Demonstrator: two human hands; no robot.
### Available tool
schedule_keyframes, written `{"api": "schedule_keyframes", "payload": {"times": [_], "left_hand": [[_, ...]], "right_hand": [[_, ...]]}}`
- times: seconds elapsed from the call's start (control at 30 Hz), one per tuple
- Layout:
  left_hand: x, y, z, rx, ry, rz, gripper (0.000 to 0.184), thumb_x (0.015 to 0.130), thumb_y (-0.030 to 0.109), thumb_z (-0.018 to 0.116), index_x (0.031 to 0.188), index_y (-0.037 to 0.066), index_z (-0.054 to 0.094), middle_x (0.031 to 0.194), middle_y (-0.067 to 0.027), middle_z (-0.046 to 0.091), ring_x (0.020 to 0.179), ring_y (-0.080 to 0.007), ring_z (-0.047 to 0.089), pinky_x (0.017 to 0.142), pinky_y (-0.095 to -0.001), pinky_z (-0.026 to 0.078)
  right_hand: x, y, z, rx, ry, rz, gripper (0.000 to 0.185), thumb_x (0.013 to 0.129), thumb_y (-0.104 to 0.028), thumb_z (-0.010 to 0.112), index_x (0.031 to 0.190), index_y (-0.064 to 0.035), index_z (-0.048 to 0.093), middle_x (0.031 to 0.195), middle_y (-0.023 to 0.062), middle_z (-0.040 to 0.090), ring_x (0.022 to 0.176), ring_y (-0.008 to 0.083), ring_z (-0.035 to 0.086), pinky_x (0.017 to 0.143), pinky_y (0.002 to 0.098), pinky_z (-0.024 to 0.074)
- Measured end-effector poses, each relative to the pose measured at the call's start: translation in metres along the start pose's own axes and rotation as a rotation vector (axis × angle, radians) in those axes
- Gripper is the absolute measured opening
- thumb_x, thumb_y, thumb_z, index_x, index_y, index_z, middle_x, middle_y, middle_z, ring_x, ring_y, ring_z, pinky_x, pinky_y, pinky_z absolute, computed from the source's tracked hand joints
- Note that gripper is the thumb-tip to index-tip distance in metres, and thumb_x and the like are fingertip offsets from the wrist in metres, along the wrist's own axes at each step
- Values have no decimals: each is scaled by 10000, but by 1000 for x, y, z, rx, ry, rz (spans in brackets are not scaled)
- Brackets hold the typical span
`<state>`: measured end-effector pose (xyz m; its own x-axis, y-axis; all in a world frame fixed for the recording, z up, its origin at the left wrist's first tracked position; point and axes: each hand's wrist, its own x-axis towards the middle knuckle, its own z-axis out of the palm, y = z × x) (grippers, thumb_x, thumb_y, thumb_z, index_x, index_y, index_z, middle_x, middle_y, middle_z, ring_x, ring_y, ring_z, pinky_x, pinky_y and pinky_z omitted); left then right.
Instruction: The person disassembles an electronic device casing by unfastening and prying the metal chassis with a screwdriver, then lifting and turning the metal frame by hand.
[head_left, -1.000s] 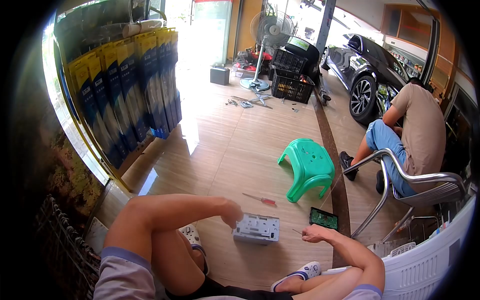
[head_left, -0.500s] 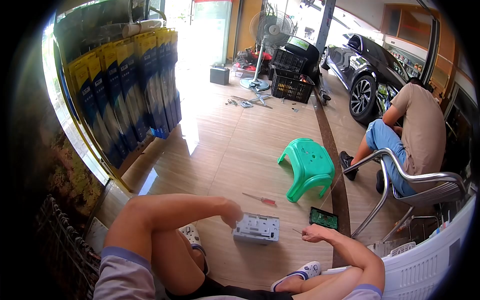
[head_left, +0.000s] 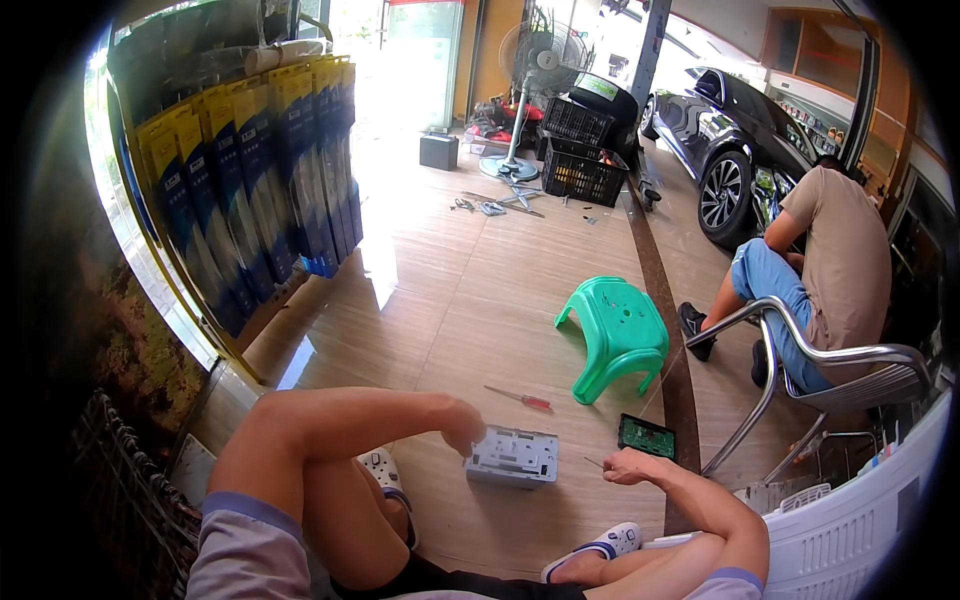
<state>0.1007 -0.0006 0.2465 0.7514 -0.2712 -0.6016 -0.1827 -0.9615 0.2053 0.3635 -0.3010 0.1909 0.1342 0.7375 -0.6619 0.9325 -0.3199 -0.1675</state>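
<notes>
The grey metal chassis [head_left: 513, 456] is set lengthwise left-to-right on the floor [head_left: 440, 345], bordered leftward by the nearer left hand [head_left: 462, 425], whose grip cannot be told; rightward, a thin rod [head_left: 594, 462] is pinched by the right hand [head_left: 634, 467].

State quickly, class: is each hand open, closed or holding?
Left hand: by the metal box; grip cannot be told.
Right hand: closed, holding a thin tool.

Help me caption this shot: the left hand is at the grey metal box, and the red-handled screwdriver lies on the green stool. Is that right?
Not quite: the red-handled screwdriver lies on the floor, not on the green stool, as the head view shows. The left hand is at the grey metal box.
</notes>
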Motion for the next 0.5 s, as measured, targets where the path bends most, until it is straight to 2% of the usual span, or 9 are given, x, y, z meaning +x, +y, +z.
{"api": "schedule_keyframes", "payload": {"times": [0.5], "left_hand": [[2,0,1,-9,-8,-17,378,867,346,620,1042,35,745,1023,-201,721,959,-368,680,845,-455,530]], "right_hand": [[-4,-1,-1,25,15,14,344,851,-275,537,1046,-62,724,1015,215,720,974,392,679,853,464,546]]}}
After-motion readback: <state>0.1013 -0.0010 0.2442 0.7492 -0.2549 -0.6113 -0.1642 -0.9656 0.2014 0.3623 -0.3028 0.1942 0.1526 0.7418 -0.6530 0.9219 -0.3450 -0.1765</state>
